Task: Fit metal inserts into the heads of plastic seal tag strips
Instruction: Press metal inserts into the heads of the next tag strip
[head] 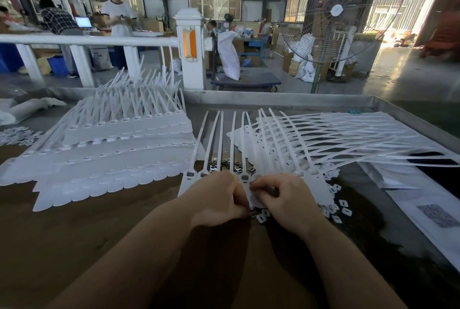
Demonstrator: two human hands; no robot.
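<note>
Beside the left stack (112,149) of tags, my left hand (219,196) and right hand (281,196) pinched one strip's head (245,179); several heads looked fitted, and the fanned pile (323,139) remained.

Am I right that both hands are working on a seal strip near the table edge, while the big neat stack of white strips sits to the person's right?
Not quite: the head view shows the neat stack of white strips on the person's left. The rest holds: the left hand and right hand work together on a seal strip near the table edge.
</note>
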